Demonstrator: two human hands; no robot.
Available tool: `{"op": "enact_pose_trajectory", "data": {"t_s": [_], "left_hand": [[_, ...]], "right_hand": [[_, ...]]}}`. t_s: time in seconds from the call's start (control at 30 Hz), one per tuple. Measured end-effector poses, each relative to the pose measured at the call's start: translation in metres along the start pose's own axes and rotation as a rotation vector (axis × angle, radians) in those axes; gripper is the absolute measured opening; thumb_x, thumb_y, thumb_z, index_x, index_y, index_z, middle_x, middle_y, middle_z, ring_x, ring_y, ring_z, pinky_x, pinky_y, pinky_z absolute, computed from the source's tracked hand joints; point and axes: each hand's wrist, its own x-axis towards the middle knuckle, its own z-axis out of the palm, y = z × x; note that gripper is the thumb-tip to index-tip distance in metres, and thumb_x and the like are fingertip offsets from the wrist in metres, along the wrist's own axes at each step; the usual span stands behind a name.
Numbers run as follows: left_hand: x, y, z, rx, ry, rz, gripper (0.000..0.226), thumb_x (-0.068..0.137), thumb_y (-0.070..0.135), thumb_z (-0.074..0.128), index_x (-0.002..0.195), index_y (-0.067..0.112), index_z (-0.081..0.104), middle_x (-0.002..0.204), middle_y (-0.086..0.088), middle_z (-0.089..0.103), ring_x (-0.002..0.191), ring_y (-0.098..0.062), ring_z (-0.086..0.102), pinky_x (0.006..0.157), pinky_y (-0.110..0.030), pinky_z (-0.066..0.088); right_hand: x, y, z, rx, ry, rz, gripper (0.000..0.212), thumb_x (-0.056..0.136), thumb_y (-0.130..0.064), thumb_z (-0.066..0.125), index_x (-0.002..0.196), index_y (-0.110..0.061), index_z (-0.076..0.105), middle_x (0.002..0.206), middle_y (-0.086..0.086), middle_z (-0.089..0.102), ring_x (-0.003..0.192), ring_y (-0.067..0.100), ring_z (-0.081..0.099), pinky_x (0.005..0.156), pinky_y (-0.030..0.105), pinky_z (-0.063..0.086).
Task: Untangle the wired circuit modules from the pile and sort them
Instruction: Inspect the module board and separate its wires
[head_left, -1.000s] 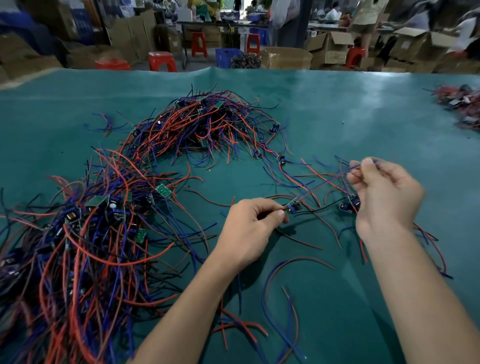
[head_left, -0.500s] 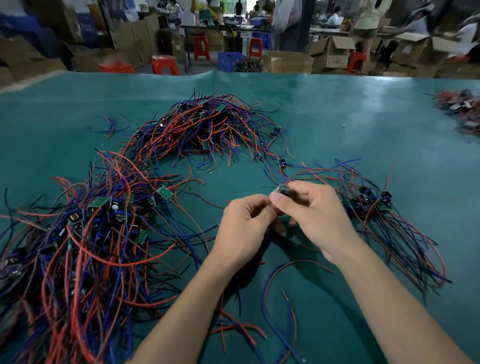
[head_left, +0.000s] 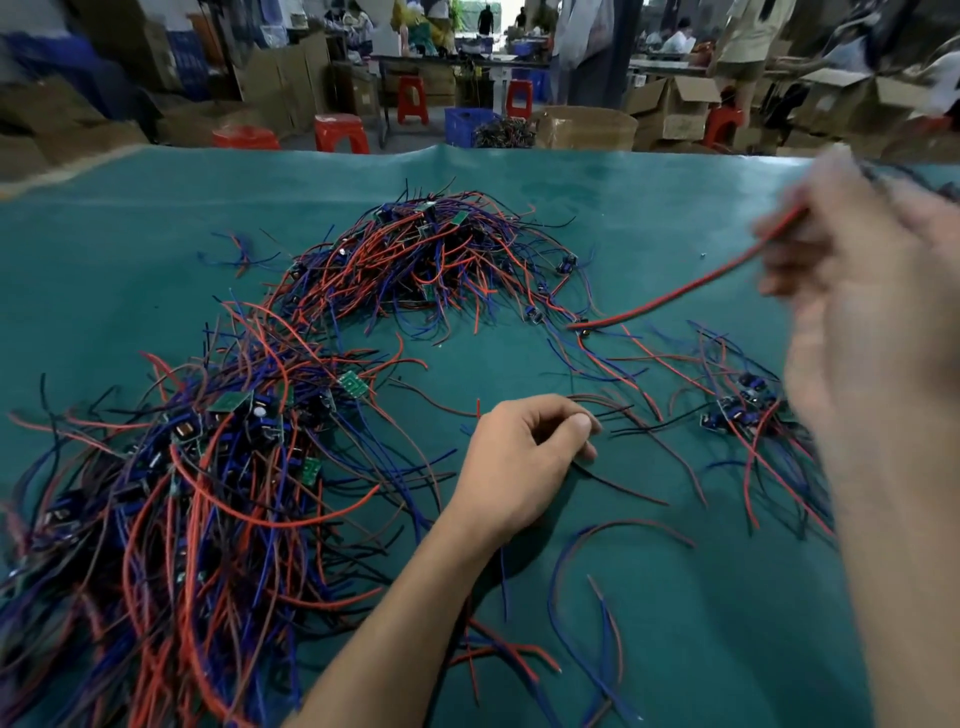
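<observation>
— Where is the red wire (head_left: 691, 283) and which way does it run?

— It stretches taut on a diagonal, from its low end near the middle right of the frame, at the edge of the far heap (head_left: 431, 254), up to the right hand (head_left: 872, 312) in the upper right. Its long axis climbs from lower left to upper right.

— What is the right hand doing?

— It is raised and badly blurred. The wire's upper end meets its fingers, which look closed round it; I cannot tell the exact grip.

— And the left hand (head_left: 519, 462)?

— Low at centre frame, resting on the green mat (head_left: 701, 623), fingers curled with thumb and forefinger pinching thin dark wires (head_left: 618, 410) that trail off to the right.

— Where are the modules?

— A big tangle (head_left: 197, 493) fills the lower left, green boards showing in it. The far heap sits at upper centre. A smaller cluster (head_left: 748, 410) lies at middle right, just beside the blurred forearm.

— Open room?

— Bare mat lies at the lower right between the forearms, crossed by a few loose wires, and along the far edge at top.
</observation>
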Motion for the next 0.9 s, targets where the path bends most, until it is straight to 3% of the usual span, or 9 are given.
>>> {"op": "enact_pose_trajectory", "data": {"t_s": [0.13, 0.23, 0.33, 0.4, 0.47, 0.57, 0.7, 0.83, 0.9], "left_hand": [[-0.001, 0.001, 0.002, 0.001, 0.012, 0.003, 0.020, 0.087, 0.018, 0.059, 0.074, 0.024, 0.072, 0.067, 0.007, 0.073, 0.064, -0.004, 0.064, 0.067, -0.026, 0.050], [-0.002, 0.003, 0.000, -0.009, 0.065, 0.052, 0.023, 0.079, 0.015, 0.057, 0.064, 0.028, 0.068, 0.062, 0.011, 0.068, 0.064, 0.002, 0.058, 0.066, -0.025, 0.049], [0.000, -0.001, 0.000, -0.009, 0.056, 0.031, 0.017, 0.082, 0.015, 0.060, 0.070, 0.020, 0.070, 0.067, 0.009, 0.072, 0.067, 0.000, 0.061, 0.068, -0.026, 0.049], [0.001, -0.001, 0.001, -0.039, 0.042, -0.027, 0.019, 0.088, 0.008, 0.060, 0.078, 0.018, 0.072, 0.069, 0.003, 0.074, 0.069, -0.008, 0.067, 0.071, -0.026, 0.049], [0.001, -0.001, 0.000, -0.031, 0.048, -0.035, 0.018, 0.088, 0.006, 0.058, 0.084, 0.017, 0.073, 0.070, 0.000, 0.074, 0.071, -0.011, 0.068, 0.071, -0.025, 0.050], [0.001, 0.000, 0.000, 0.044, 0.039, -0.006, 0.018, 0.087, 0.009, 0.057, 0.087, 0.018, 0.073, 0.070, 0.004, 0.075, 0.063, -0.004, 0.064, 0.067, -0.023, 0.047], [0.001, 0.001, 0.000, 0.090, 0.057, -0.012, 0.018, 0.087, 0.008, 0.058, 0.085, 0.019, 0.073, 0.069, 0.006, 0.074, 0.070, -0.005, 0.070, 0.084, -0.028, 0.055], [-0.001, 0.003, 0.000, 0.100, 0.071, -0.008, 0.018, 0.086, 0.008, 0.058, 0.085, 0.020, 0.073, 0.069, 0.007, 0.074, 0.072, -0.004, 0.070, 0.085, -0.029, 0.055], [-0.001, 0.003, 0.000, 0.101, 0.074, -0.009, 0.018, 0.087, 0.009, 0.059, 0.084, 0.020, 0.072, 0.069, 0.008, 0.074, 0.073, -0.004, 0.070, 0.085, -0.029, 0.055]], "right_hand": [[-0.020, -0.012, 0.081, -0.111, -0.502, 0.199, 0.022, 0.095, -0.025, 0.071, 0.080, -0.009, 0.071, 0.067, 0.006, 0.074, 0.051, 0.012, 0.058, 0.044, 0.021, 0.043], [-0.036, -0.003, 0.141, -0.293, -0.886, 0.298, 0.040, 0.095, -0.036, 0.071, 0.089, 0.004, 0.074, 0.079, 0.012, 0.078, 0.060, 0.016, 0.068, 0.048, 0.025, 0.052], [-0.027, 0.014, 0.164, -0.576, -1.090, 0.295, 0.057, 0.093, -0.043, 0.072, 0.093, 0.014, 0.069, 0.089, 0.017, 0.077, 0.073, 0.026, 0.073, 0.055, 0.030, 0.061], [-0.004, 0.033, 0.157, -0.888, -1.090, 0.147, 0.043, 0.094, -0.035, 0.070, 0.095, 0.007, 0.072, 0.089, 0.018, 0.075, 0.080, 0.031, 0.074, 0.062, 0.032, 0.061], [0.021, 0.058, 0.137, -1.198, -0.973, 0.006, 0.023, 0.091, -0.021, 0.063, 0.103, -0.007, 0.077, 0.105, 0.019, 0.074, 0.099, 0.035, 0.071, 0.083, 0.036, 0.059], [0.045, 0.098, 0.089, -1.363, -0.757, 0.124, 0.036, 0.086, -0.008, 0.058, 0.117, -0.018, 0.074, 0.126, 0.020, 0.068, 0.116, 0.037, 0.065, 0.100, 0.041, 0.054], [0.052, 0.135, 0.045, -1.343, -0.666, 0.188, 0.028, 0.091, -0.012, 0.064, 0.111, -0.026, 0.077, 0.126, 0.014, 0.070, 0.116, 0.036, 0.065, 0.100, 0.040, 0.053], [0.057, 0.143, 0.032, -1.203, -0.521, 0.153, 0.021, 0.086, -0.007, 0.069, 0.089, -0.023, 0.083, 0.100, 0.003, 0.079, 0.106, 0.027, 0.069, 0.093, 0.032, 0.054], [0.063, 0.136, 0.028, -1.137, -0.455, 0.141, 0.018, 0.082, -0.010, 0.074, 0.087, -0.025, 0.082, 0.088, -0.002, 0.078, 0.099, 0.021, 0.070, 0.086, 0.026, 0.052]]}}
